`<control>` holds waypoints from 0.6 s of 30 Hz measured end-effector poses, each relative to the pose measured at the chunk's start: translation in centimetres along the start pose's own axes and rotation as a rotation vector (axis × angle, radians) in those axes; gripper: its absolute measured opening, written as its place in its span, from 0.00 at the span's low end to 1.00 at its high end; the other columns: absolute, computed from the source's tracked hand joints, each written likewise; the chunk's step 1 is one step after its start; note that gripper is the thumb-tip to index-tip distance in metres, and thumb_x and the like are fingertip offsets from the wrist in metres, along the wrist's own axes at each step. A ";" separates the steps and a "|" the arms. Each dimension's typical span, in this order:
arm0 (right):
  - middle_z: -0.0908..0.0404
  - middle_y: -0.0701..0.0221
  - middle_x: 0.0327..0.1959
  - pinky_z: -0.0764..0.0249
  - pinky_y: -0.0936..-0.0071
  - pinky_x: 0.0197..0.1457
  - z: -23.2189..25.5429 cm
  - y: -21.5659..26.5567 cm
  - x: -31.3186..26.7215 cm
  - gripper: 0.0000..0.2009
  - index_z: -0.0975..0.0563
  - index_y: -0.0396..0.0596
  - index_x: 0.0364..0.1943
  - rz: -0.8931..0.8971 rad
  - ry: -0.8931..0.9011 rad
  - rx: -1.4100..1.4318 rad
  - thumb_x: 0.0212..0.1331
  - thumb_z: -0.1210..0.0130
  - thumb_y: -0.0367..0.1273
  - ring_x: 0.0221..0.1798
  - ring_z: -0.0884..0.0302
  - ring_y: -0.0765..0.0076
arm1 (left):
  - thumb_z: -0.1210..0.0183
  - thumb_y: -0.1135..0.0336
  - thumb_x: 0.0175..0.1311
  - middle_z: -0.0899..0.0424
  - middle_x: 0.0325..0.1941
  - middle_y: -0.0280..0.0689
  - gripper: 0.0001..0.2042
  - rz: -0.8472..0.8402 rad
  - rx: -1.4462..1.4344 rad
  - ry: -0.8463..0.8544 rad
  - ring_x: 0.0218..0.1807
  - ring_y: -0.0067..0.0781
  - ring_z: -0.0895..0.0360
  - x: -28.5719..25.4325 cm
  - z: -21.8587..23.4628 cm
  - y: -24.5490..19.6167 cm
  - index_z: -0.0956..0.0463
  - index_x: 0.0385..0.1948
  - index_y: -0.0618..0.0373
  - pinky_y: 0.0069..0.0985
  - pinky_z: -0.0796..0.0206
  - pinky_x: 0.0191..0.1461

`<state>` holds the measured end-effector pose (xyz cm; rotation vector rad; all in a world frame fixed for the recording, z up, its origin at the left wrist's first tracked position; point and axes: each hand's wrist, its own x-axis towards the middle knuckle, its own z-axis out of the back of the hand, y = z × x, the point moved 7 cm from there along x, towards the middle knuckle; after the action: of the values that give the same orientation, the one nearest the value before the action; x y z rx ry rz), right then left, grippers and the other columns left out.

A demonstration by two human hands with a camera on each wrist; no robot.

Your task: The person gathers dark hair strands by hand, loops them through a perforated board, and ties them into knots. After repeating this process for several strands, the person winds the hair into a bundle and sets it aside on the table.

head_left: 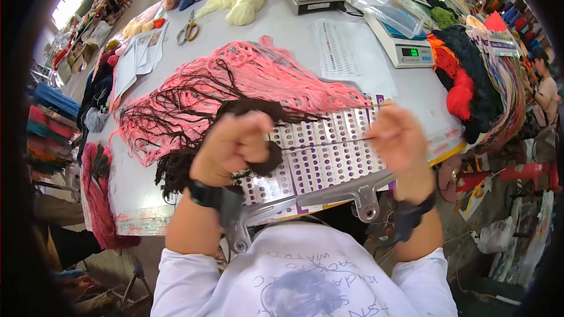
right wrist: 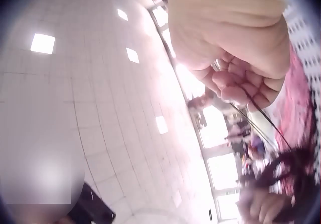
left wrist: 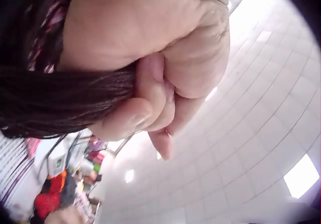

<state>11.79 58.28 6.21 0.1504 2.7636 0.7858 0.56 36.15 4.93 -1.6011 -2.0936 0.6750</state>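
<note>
My left hand grips a thick bunch of dark brown yarn, fingers curled over it. Loose ends of this yarn trail to the left across the pink yarn spread on the table. My right hand, blurred, is at the right with fingertips pinching thin dark strands. One strand runs taut between the two hands. Below it lies a white sheet with rows of holes and purple stripes, with a clear bar along its near edge.
Scissors and a cream yarn hank lie at the far left. A digital scale stands at the back right beside a printed sheet. Red yarn hangs over the right edge, dark pink yarn over the left.
</note>
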 end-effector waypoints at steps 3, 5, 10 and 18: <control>0.50 0.83 0.11 0.45 0.84 0.18 11.4 14.4 -3.8 0.17 0.42 0.55 0.16 0.219 -0.237 0.126 0.60 0.54 0.26 0.12 0.51 0.85 | 0.54 0.64 0.70 0.48 0.15 0.21 0.10 -0.399 -0.056 -0.434 0.13 0.12 0.54 -4.6 5.1 -8.6 0.26 0.40 0.60 0.18 0.59 0.15; 0.49 0.83 0.11 0.49 0.86 0.14 20.2 25.6 -10.9 0.17 0.43 0.57 0.15 0.479 -0.435 0.092 0.58 0.53 0.25 0.11 0.52 0.84 | 0.56 0.67 0.71 0.50 0.15 0.21 0.11 -0.524 -0.147 -0.421 0.13 0.12 0.55 -8.3 9.2 -13.0 0.27 0.44 0.61 0.16 0.60 0.15; 0.44 0.82 0.15 0.53 0.83 0.15 17.2 31.5 -16.0 0.07 0.30 0.49 0.23 0.846 -0.645 -0.350 0.59 0.50 0.29 0.14 0.50 0.83 | 0.56 0.67 0.71 0.50 0.15 0.21 0.13 -0.389 -0.023 -0.538 0.14 0.11 0.54 -3.7 7.4 -9.3 0.28 0.49 0.62 0.11 0.57 0.18; 0.21 0.75 0.20 0.33 0.82 0.26 7.0 2.4 4.7 0.09 0.18 0.42 0.31 0.313 -0.365 -1.206 0.52 0.42 0.33 0.23 0.28 0.83 | 0.46 0.66 0.64 0.42 0.16 0.19 0.07 0.359 0.341 -0.577 0.15 0.11 0.48 9.5 3.2 8.1 0.25 0.36 0.60 0.18 0.47 0.22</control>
<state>9.32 64.62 0.72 0.4122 1.5643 2.0643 2.47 46.75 -2.22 -1.7304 -1.8941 1.6877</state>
